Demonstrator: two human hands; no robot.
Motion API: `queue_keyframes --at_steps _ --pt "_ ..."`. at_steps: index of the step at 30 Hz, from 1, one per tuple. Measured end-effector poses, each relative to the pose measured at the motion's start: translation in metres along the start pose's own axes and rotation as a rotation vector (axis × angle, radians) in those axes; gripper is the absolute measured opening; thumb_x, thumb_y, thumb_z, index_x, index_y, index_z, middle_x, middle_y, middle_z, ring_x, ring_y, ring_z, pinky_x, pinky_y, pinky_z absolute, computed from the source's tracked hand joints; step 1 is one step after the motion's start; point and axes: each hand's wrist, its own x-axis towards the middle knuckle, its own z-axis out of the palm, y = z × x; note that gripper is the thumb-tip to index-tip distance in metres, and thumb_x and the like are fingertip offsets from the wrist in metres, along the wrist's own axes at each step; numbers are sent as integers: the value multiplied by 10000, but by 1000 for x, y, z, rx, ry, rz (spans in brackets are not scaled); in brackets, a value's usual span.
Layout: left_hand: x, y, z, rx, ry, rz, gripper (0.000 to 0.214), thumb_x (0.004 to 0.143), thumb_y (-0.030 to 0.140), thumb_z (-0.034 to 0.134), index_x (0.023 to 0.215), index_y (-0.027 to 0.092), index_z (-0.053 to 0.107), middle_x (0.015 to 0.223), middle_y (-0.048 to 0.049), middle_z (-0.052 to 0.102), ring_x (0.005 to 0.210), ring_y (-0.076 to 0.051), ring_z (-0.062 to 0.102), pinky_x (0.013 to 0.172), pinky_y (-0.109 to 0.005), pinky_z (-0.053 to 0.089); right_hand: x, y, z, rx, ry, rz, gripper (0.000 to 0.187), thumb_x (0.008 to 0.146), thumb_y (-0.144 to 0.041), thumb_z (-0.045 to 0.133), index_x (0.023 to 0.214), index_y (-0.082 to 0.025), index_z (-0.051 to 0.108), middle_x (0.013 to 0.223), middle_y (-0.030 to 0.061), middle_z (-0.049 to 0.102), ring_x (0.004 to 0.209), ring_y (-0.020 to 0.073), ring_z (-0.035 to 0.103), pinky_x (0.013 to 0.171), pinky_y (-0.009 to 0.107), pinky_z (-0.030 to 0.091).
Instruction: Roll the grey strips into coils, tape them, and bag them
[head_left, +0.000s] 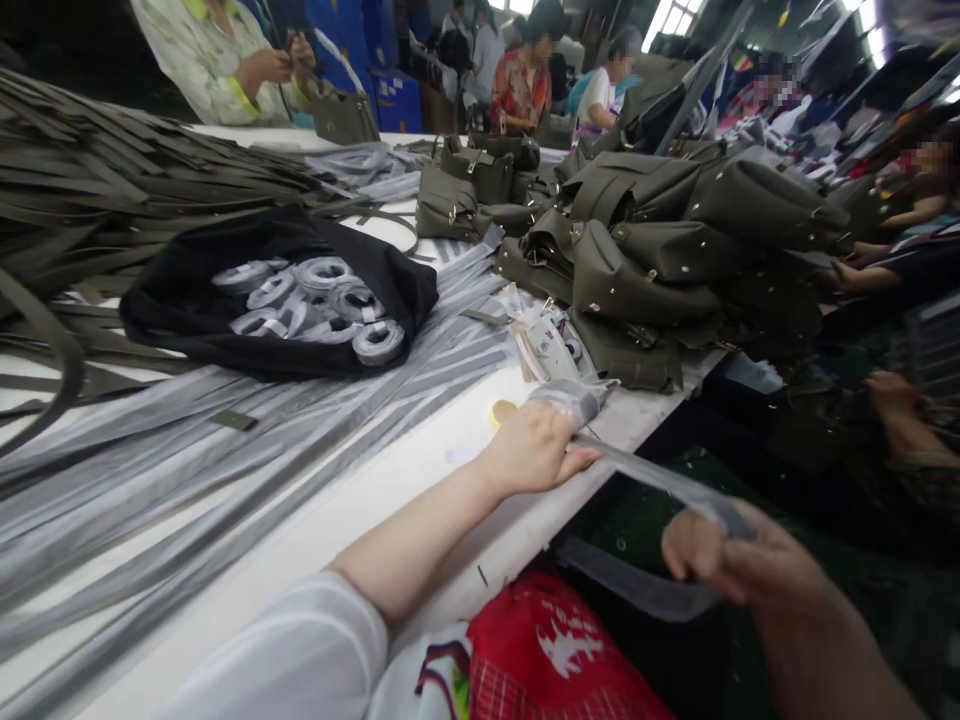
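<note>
A grey strap in clear plastic [652, 475] stretches between my two hands over the table's front edge. My left hand [529, 450] rests on the white table with its fingers closed over the bunched end of that strap. Off the edge, my right hand [739, 555] pinches the strap further along; it is somewhat blurred by motion. A loose length of the strap hangs below the right hand. Just left of my left fingers lies a small yellow-rimmed disc [503, 412]. Beyond them is a bundle of pale tags or cards [547, 345].
A black cloth bag [187, 320] holds several coiled grey straps [326, 275]. Long plastic-wrapped strips [225, 470] cover the table's left. Olive handbags [637, 260] are piled at the back right, and olive straps [112, 170] at the back left. Other people work around the table.
</note>
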Motion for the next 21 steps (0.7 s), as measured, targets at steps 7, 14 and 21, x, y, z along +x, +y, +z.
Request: queue_keyframes --at_steps 7,14,21 --pt "-1 2 24 -31 -383 -203 563 940 543 362 525 200 524 466 -16 464 494 -147 461 654 -277 404 22 0 -93 -294 8 141 313 771 -498 711 761 -186 682 599 9 628 396 86 439 432 241 329" --pt "-3 -5 30 -802 -808 -618 693 774 792 439 616 147 635 320 32 399 321 -103 384 470 -256 393 47 38 -81 -521 -176 95 458 867 -575 564 860 -155 747 817 76 716 765 220 644 733 345 502" --pt "6 -9 6 -1076 -327 -739 655 849 731 407 660 133 596 302 84 340 275 -59 314 498 -231 441 56 87 -22 -161 -42 24 587 842 -653 545 1060 -124 677 776 73 701 767 237 652 803 414 503"
